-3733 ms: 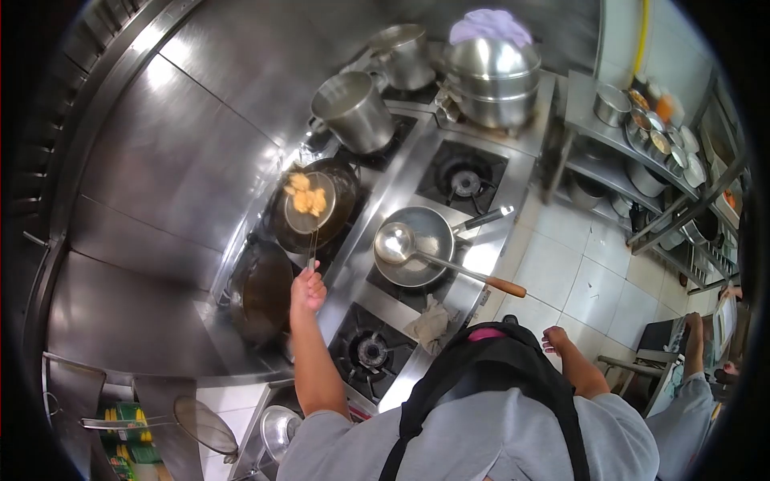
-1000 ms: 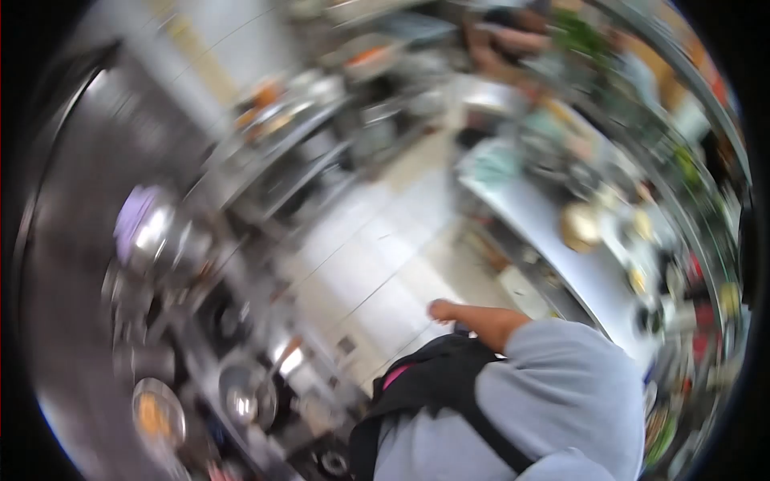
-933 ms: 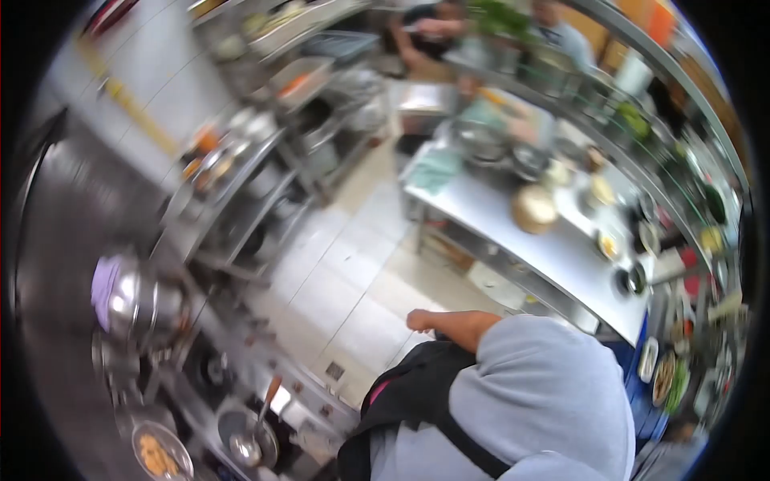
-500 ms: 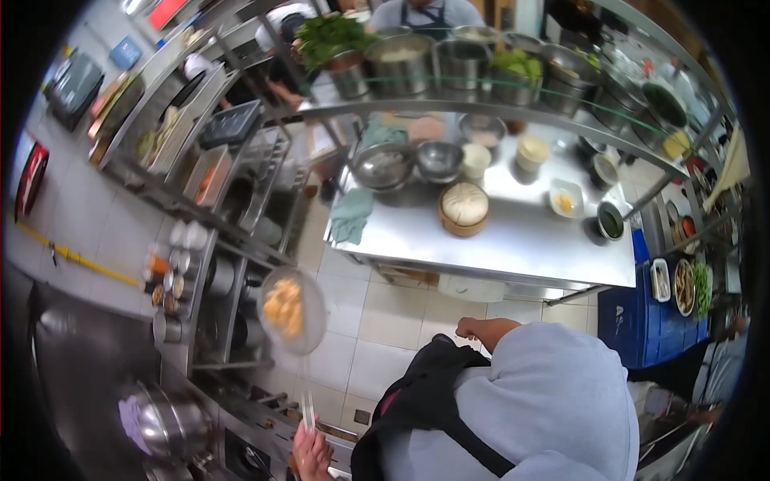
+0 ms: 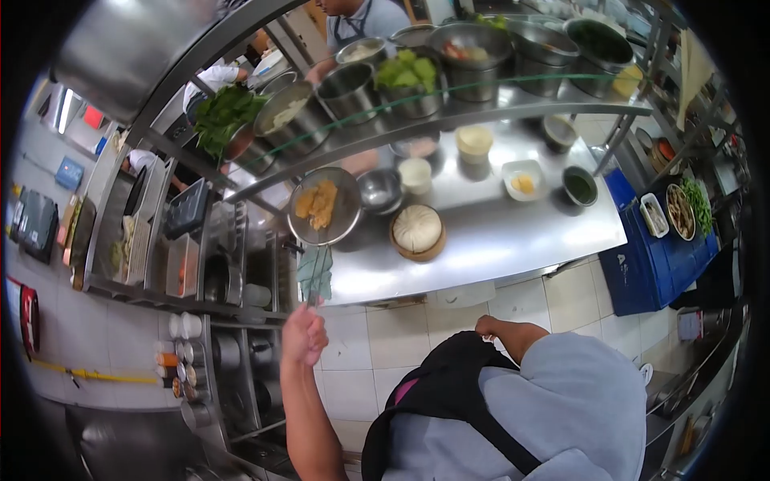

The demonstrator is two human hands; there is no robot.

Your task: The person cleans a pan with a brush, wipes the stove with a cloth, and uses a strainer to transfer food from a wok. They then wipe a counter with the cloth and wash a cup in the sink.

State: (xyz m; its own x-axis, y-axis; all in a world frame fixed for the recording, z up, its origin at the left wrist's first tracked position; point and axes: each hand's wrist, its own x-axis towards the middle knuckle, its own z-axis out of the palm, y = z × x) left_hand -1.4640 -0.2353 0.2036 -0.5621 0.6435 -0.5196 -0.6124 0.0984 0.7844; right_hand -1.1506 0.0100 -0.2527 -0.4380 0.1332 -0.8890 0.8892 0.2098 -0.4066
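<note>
My left hand [image 5: 303,335] is closed around the handle of a round strainer [image 5: 343,215], arm stretched forward. Golden fried pieces [image 5: 318,205] lie in the strainer, which is over the left end of the steel table. A green cloth [image 5: 314,275] hangs at the table edge just beyond this hand, partly behind the handle. Right of the strainer sit a steel bowl [image 5: 379,191] and a bamboo steamer [image 5: 419,250] topped with a pale, pleated dome. My right hand [image 5: 488,327] is near my apron, fingers curled, with nothing visible in it.
An overhead shelf [image 5: 449,120] carries several steel pots of greens and other food. On the table [image 5: 497,234] are a square white dish [image 5: 524,181] and a green-filled cup [image 5: 579,185]. A blue cooler [image 5: 634,276] stands right; a rack [image 5: 152,293] stands left. A person [image 5: 365,24] is behind the shelf.
My left hand has carried the strainer with the fried pieces forward and up, from over the floor by the left rack to over the table's left end. My view has shifted with my body.
</note>
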